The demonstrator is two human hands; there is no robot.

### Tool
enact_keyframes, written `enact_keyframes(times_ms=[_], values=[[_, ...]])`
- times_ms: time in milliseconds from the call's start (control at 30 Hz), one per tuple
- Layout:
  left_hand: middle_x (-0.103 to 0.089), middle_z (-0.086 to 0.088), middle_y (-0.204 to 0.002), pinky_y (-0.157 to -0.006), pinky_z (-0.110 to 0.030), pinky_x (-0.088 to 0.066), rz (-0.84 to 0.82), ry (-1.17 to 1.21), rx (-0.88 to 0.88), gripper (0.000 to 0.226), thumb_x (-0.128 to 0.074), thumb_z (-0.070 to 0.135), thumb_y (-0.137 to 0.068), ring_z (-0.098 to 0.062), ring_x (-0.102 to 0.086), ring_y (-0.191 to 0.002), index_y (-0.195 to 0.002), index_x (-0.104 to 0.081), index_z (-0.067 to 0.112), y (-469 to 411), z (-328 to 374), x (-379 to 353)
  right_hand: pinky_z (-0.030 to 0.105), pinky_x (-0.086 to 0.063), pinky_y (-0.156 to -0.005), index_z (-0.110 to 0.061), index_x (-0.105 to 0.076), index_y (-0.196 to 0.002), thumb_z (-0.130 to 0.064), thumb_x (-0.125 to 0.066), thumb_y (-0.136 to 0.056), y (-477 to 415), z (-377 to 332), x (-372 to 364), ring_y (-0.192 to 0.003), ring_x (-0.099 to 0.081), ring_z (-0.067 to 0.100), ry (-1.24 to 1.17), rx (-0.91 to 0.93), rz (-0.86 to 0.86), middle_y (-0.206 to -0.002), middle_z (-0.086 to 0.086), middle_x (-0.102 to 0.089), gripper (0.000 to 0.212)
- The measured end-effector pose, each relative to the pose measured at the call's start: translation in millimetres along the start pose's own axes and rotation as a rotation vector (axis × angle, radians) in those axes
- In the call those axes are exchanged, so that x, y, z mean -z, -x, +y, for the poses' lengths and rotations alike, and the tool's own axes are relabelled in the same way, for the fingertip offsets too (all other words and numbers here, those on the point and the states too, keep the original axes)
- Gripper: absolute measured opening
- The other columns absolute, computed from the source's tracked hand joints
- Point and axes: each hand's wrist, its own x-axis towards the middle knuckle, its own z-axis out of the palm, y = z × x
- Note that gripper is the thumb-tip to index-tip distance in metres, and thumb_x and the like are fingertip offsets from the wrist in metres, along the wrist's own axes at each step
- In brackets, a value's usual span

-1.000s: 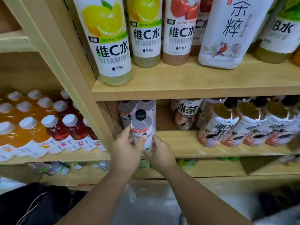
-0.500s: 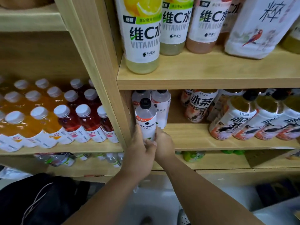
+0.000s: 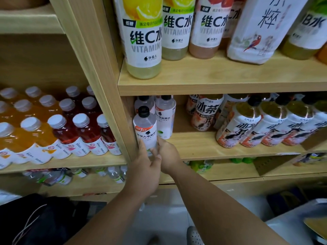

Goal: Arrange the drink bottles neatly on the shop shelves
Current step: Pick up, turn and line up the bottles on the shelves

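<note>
While the orange and red bottles point(image 3: 62, 133) are standing in tidy rows on the left shelf point(image 3: 79, 160), the left hand point(image 3: 144, 168) and the right hand point(image 3: 168, 153) are both gripping a clear bottle point(image 3: 145, 131) with a black cap at the front left corner of the middle shelf point(image 3: 194, 147). Further right, the tea bottles point(image 3: 247, 128) are leaning crookedly, so more tidying is probably waiting.

Soft, even indoor light, moderately bright; the recess under the upper shelf board point(image 3: 221, 85) lies in shadow. Wide-angle distortion bends the wooden upright point(image 3: 99, 76) and tilts the iced tea bottles point(image 3: 276, 126) toward the right edge. The floor point(image 3: 159, 225) looks blurred
</note>
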Motion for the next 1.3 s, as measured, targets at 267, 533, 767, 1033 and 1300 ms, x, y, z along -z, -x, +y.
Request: enact_keyframes(times_ms=[267, 533, 767, 1033, 1300], values=[[-0.067, 0.010, -0.086, -0.075, -0.026, -0.049, 0.307, 0.280, -0.315, 0.006, -0.064, 0.025, -0.092, -0.006, -0.065, -0.083, -0.095, -0.062, 0.029, 33, 72, 4, 0.015, -0.050, -0.081, -0.017, -0.069, -0.120, -0.028, -0.063, -0.098, 53, -28, 107, -0.089, -0.064, -0.004, -0.171, 0.221, 0.476, -0.108, -0.005, -0.072, 0.025], [-0.064, 0.012, -0.101, -0.084, -0.028, -0.049, 0.332, 0.348, -0.734, 0.022, -0.059, 0.043, -0.085, -0.016, -0.063, -0.097, -0.105, -0.062, 0.032, 49, 204, -18, 0.012, -0.044, -0.062, -0.021, -0.069, -0.085, -0.024, -0.068, -0.096, 110, -58, 254, -0.068, -0.062, 0.003, -0.373, 0.511, 0.873, -0.071, -0.012, -0.066, 0.012], [-0.050, 0.011, -0.136, -0.102, -0.034, -0.047, 0.326, 0.039, -0.658, 0.053, -0.066, 0.036, -0.092, -0.006, -0.052, -0.120, -0.142, -0.048, 0.030, -4, 285, -49, 0.014, -0.046, -0.090, -0.047, -0.051, -0.118, -0.037, -0.072, -0.092, 68, -43, 334, -0.112, -0.055, -0.007, -0.333, 0.443, 0.633, -0.118, -0.027, -0.056, 0.034], [-0.030, 0.010, -0.165, -0.123, -0.039, -0.028, 0.368, -0.086, -0.621, 0.067, -0.054, 0.039, -0.101, -0.012, -0.030, -0.151, -0.160, -0.022, 0.035, -18, 285, -78, 0.030, -0.048, -0.102, -0.041, -0.043, -0.134, -0.046, -0.073, -0.085, 16, -46, 357, -0.121, -0.057, 0.002, -0.328, 0.505, 0.411, -0.132, -0.020, -0.058, 0.057], [-0.060, 0.018, -0.133, -0.099, -0.021, -0.047, 0.300, 0.304, -0.631, 0.056, -0.054, 0.020, -0.104, 0.004, -0.059, -0.115, -0.154, -0.035, 0.036, -19, 283, -65, 0.043, -0.051, -0.102, -0.042, -0.037, -0.144, -0.059, -0.064, -0.084, 15, -36, 354, -0.126, -0.056, 0.007, -0.243, 0.596, 0.432, -0.139, -0.018, -0.057, 0.068]])
